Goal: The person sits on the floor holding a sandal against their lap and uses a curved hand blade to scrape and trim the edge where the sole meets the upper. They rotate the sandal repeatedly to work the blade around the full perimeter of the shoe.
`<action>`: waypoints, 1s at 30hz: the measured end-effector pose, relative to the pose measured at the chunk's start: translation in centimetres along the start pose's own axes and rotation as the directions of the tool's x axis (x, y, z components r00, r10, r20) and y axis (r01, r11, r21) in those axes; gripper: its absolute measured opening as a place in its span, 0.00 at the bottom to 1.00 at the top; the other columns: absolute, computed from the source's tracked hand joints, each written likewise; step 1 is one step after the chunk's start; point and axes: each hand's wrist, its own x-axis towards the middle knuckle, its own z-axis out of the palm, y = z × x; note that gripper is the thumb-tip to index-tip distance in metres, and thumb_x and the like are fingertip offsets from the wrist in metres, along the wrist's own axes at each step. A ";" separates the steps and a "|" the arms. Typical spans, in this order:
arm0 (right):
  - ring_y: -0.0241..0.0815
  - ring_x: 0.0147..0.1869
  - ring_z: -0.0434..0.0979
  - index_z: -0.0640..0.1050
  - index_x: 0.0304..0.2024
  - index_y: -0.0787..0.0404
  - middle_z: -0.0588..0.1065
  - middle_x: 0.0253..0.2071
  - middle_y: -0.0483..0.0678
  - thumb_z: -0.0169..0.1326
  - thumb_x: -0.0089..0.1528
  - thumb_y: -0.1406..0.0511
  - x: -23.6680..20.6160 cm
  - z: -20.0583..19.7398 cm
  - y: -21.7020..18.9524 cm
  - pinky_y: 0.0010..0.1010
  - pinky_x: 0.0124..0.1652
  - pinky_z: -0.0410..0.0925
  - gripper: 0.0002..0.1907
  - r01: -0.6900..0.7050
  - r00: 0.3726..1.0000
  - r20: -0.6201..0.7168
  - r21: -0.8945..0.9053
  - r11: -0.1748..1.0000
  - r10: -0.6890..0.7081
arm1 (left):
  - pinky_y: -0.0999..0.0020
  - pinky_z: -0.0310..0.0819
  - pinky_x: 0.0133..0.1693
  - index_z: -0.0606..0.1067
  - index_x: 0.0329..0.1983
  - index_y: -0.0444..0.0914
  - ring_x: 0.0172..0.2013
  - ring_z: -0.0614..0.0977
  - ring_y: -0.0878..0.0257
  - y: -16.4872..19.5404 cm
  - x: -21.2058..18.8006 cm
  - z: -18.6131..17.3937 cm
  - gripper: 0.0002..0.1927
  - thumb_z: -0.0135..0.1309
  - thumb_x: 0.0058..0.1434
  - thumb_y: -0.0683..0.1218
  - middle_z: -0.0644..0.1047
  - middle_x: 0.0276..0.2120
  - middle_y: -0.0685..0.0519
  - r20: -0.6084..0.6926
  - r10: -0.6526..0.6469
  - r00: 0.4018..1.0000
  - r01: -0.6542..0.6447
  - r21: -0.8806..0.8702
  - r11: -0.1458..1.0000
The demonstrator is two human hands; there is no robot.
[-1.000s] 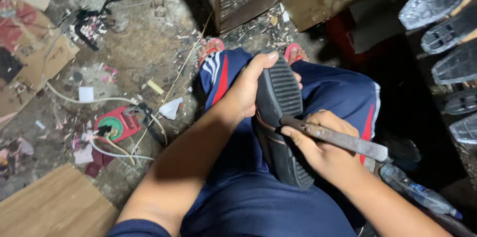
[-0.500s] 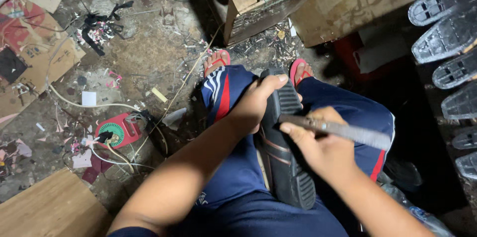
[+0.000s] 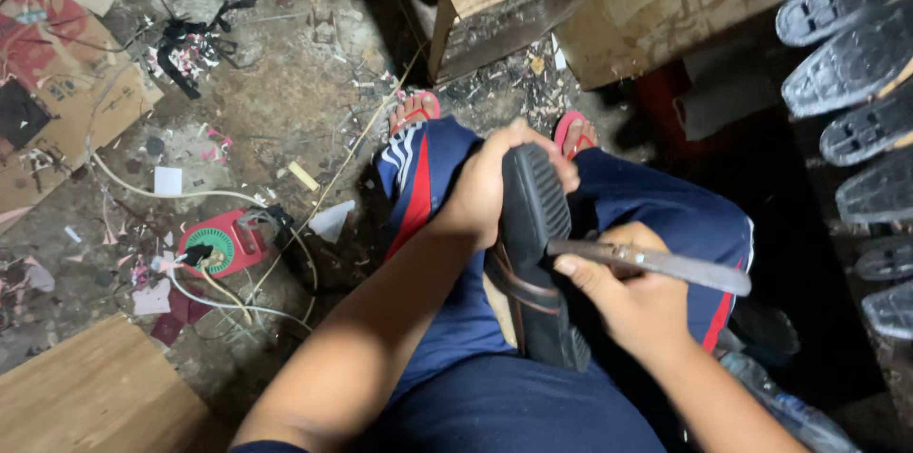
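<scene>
Your left hand (image 3: 490, 189) is clamping its grip over the top end of the black shoe sole (image 3: 538, 253), which is standing on your lap. Your right hand (image 3: 639, 299) is gripping a flat metal blade (image 3: 651, 262), its tip meeting the sole's right edge. Stacked soles (image 3: 861, 73) are crowding your right; the littered floor (image 3: 285, 92) is lying open on your left

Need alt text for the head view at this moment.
A seated person's left hand grips a black shoe upright on the lap while the right hand holds a flat metal blade against its sole. Around are a littered floor, a red cable reel and black soles.
</scene>
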 end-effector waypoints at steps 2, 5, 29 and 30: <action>0.25 0.26 0.65 0.74 0.31 0.60 0.73 0.24 0.38 0.69 0.55 0.64 1.2 0.6 -0.2 0.20 0.27 0.60 0.15 0.054 0.998 -0.031 0.021 0.998 -0.054 | 0.60 0.76 0.42 0.74 0.39 0.35 0.34 0.81 0.54 0.5 1.1 0.0 0.24 0.36 0.71 0.58 0.78 0.31 0.45 -0.033 -0.015 0.999 0.014 -0.029 0.999; 0.25 0.27 0.65 0.73 0.32 0.61 0.72 0.25 0.38 0.70 0.55 0.64 3.5 1.8 -0.6 0.19 0.27 0.60 0.16 0.053 0.996 -0.068 0.062 0.997 -0.049 | 0.60 0.76 0.40 0.73 0.37 0.35 0.32 0.81 0.54 1.3 2.8 -0.4 0.23 0.37 0.71 0.57 0.77 0.29 0.45 -0.069 -0.013 0.998 0.010 -0.045 0.999; 0.24 0.29 0.65 0.73 0.33 0.59 0.73 0.27 0.38 0.70 0.57 0.63 22.6 7.8 1.7 0.19 0.28 0.60 0.16 0.136 0.979 0.134 0.138 0.981 -0.155 | 0.69 0.65 0.39 0.76 0.33 0.35 0.33 0.72 0.66 4.8 11.5 -7.3 0.20 0.40 0.68 0.54 0.72 0.29 0.56 -0.226 0.085 0.970 -0.026 0.254 0.967; 0.24 0.29 0.66 0.73 0.33 0.59 0.73 0.27 0.38 0.70 0.56 0.62 23.2 7.8 1.7 0.19 0.29 0.61 0.16 0.123 0.977 0.156 0.157 0.980 -0.148 | 0.69 0.65 0.40 0.76 0.34 0.35 0.34 0.72 0.66 4.7 11.7 -7.4 0.21 0.41 0.68 0.55 0.73 0.29 0.56 -0.248 0.075 0.966 -0.012 0.245 0.970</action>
